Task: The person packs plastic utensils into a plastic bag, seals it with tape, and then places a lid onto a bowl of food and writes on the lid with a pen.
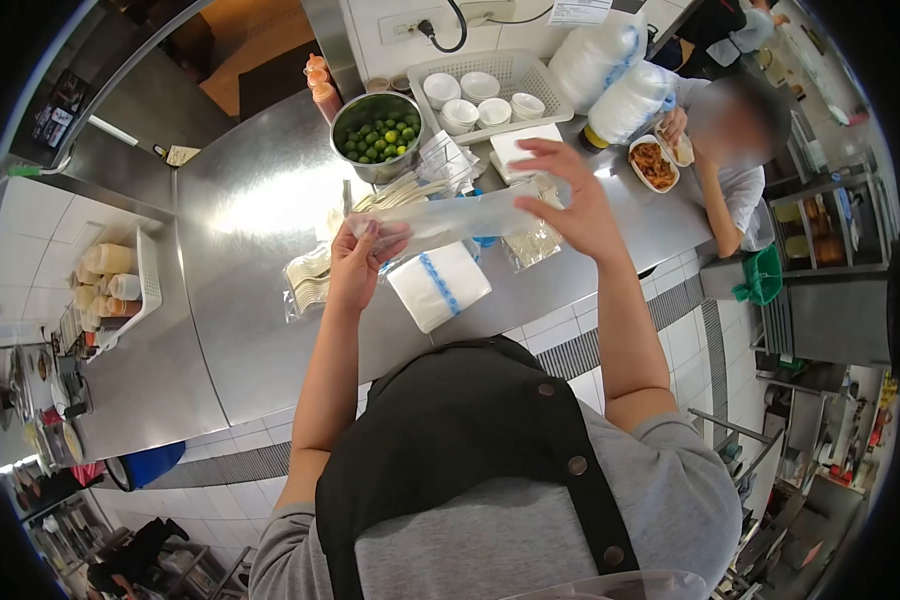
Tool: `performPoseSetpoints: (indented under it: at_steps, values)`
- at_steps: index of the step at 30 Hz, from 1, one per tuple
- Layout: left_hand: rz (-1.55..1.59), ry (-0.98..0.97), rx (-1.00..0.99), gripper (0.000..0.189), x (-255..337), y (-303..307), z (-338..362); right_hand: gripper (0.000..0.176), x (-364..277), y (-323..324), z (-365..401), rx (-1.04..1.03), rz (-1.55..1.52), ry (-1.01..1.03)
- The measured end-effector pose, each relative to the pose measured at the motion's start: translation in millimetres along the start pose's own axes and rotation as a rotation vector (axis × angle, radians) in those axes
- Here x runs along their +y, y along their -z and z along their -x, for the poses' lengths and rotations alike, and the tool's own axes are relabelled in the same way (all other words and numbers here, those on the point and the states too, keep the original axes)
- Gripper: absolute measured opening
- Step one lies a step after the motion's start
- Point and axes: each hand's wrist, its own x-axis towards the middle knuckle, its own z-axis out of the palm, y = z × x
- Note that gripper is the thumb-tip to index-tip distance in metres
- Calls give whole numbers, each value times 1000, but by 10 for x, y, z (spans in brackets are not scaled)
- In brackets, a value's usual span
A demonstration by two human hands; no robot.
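Plastic strip [455, 219] spans above the counter [255, 265], in from its near edge; I see the left hand [362, 246] pinching one end, the right hand [575, 208] spread at the other, contact unclear. I judge it light, limp, slippery: best pinched at its ends.

Comm. kitchen, per SS counter [245, 300] & citrus [376, 141].

The only view looks forward and steeply down from the person's head through a wide, round-edged lens, close above the black apron [440, 430] at lower centre, with the left hand [358, 255], right hand [574, 205] and steel counter [240, 225] farther off, higher in frame.
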Motion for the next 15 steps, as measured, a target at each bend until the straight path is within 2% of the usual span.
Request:
performPoseSetpoints:
  at_steps: [2, 3, 6, 9, 13, 15]
  values:
    - [-17, 13, -4, 8, 7, 5, 4, 38, -1, -106, -24, -172, 163, 75]
    - [-25, 18, -5, 8, 2, 31, 16, 31, 33, -192, -35, -122, 223, 160]
    - [-64, 28, -27, 10, -1, 129, 58, 22, 70, -265, -123, -334, 67, 42]
    - [-82, 25, 10, 13, -4, 192, 105, 16, 203, -335, -104, -411, -53, -219]
    - [-180, 39, 179, 13, 84, 132, 153, 13, 222, -328, -76, -289, -19, -203]
    - [-269, -4, 172, 13, 53, 259, 139, 13, 217, -309, -17, -242, 38, -169]
